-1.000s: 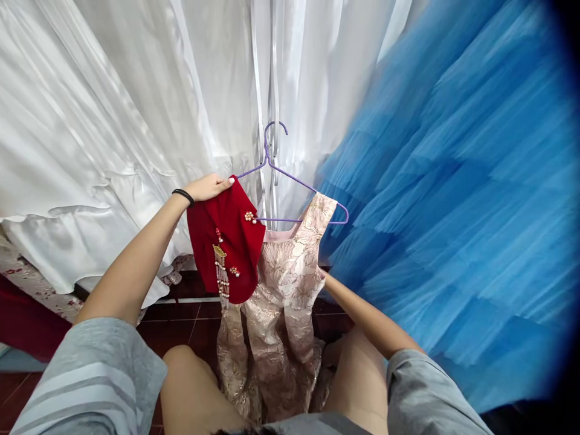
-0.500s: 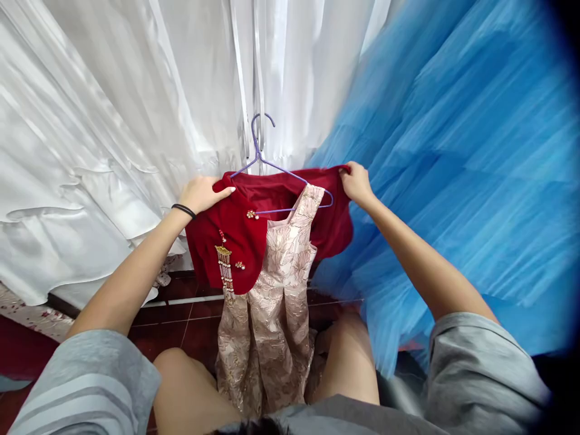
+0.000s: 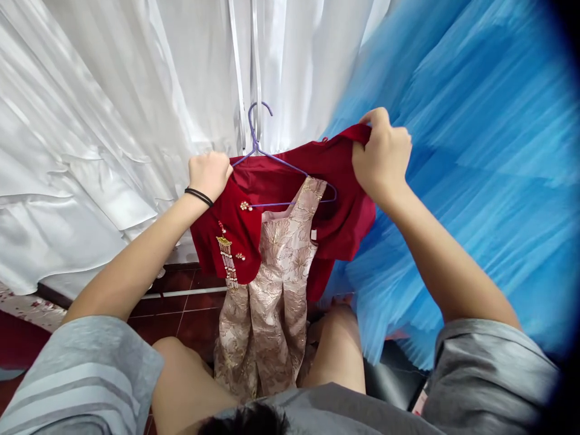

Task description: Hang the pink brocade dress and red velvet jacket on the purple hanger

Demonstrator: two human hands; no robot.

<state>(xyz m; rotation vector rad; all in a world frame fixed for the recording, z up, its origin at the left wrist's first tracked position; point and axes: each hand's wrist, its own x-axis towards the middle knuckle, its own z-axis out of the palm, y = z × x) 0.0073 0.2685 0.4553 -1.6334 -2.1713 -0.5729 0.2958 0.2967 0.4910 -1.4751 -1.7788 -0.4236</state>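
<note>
A dark red jacket (image 3: 240, 187) with gold flower clasps and a beaded tassel is stretched between my two hands. My left hand (image 3: 209, 175) is closed on its left shoulder, over one end of the purple hanger (image 3: 276, 156). On the other side, my right hand (image 3: 383, 154) grips the jacket's right edge, held up and away from the hanger. A pale pink brocade dress (image 3: 285, 254) with gold pattern hangs from the hanger by one visible strap; its other shoulder is hidden under the jacket. The hanger's hook lies against white straps.
White satin gowns (image 3: 113, 109) hang behind and to the left. A large blue tulle skirt (image 3: 462, 151) fills the right side. Below are red floor tiles (image 3: 199, 308), a pale horizontal bar (image 3: 181, 293) and a black object (image 3: 392, 374) near the right knee.
My right hand has moved up and outward, pulling the jacket's right side off the hanger's end. My left hand has risen slightly, its fingers now curled over the shoulder.
</note>
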